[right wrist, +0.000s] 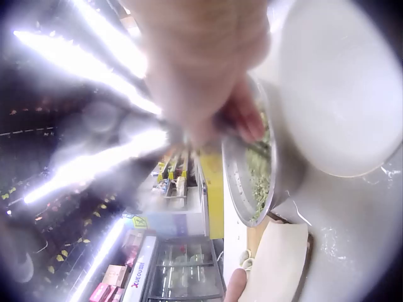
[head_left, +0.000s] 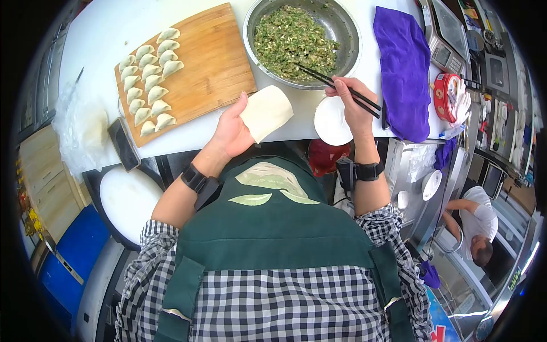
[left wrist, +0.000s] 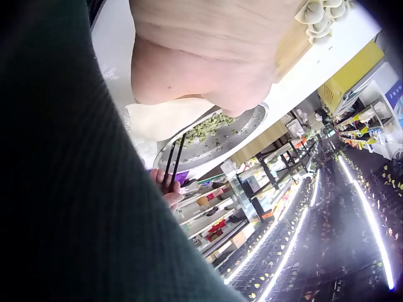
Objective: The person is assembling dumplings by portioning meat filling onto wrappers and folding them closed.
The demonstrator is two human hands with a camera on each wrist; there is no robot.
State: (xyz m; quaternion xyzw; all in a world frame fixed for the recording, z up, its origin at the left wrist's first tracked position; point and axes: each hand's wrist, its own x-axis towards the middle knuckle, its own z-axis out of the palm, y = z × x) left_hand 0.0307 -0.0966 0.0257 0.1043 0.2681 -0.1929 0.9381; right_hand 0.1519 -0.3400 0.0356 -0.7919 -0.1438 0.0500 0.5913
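A pale dough wrapper [head_left: 266,113] lies flat over the fingers of my left hand [head_left: 229,132], whose thumb stands apart from it; those fingers are hidden underneath. My right hand [head_left: 357,108] grips black chopsticks [head_left: 364,101], their tips at the near side of the green filling [head_left: 290,43] in a metal bowl [head_left: 358,57]. In the left wrist view the wrapper [left wrist: 167,119] hangs below the left hand [left wrist: 201,56], with the chopsticks [left wrist: 174,167] beyond. The right wrist view shows the wrapper [right wrist: 277,261] near the bowl [right wrist: 234,182], the right hand [right wrist: 201,69] blurred.
Folded dumplings [head_left: 151,69] stand in rows on a wooden board [head_left: 213,54] at the left. A white plate [head_left: 333,121] sits below the bowl. Around them are a purple cloth [head_left: 402,74], scale [head_left: 444,56], red tin [head_left: 444,97], phone [head_left: 123,143] and plastic bag [head_left: 80,128]. Another person [head_left: 477,219] is at right.
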